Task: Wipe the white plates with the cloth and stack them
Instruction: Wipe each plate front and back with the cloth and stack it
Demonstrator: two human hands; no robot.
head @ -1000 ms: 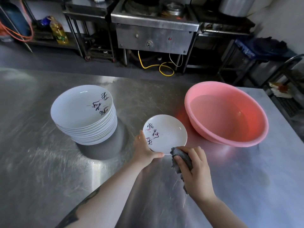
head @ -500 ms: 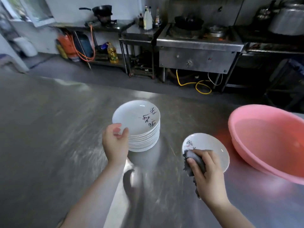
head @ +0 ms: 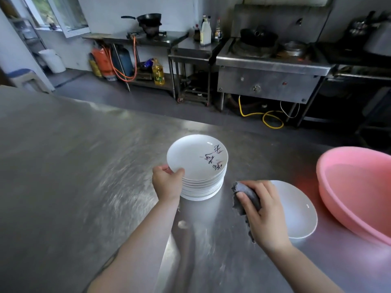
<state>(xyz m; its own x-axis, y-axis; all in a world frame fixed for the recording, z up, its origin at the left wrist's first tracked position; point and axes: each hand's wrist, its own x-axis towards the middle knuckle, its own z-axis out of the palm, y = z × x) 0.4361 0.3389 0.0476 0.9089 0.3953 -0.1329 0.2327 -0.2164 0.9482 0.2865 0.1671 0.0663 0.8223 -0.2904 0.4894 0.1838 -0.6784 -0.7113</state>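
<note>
A stack of white plates (head: 203,187) with dark brush lettering stands in the middle of the steel table. My left hand (head: 167,182) pinches the near-left rim of the top plate (head: 194,157), which is tilted up off the stack. To the right lies a single white plate (head: 296,212) flat on the table. My right hand (head: 262,212) grips a grey cloth (head: 243,197) and rests over that plate's left edge, hiding part of it.
A large pink basin (head: 357,191) sits at the right of the steel table (head: 74,176), close to the single plate. Beyond the table's far edge are a floor gap, stoves, gas cylinders and an oil bottle.
My left hand left the single plate, reached to the stack and took hold of the top plate's rim, lifting it. My right hand stayed on the single plate with the cloth. The view swung left.
</note>
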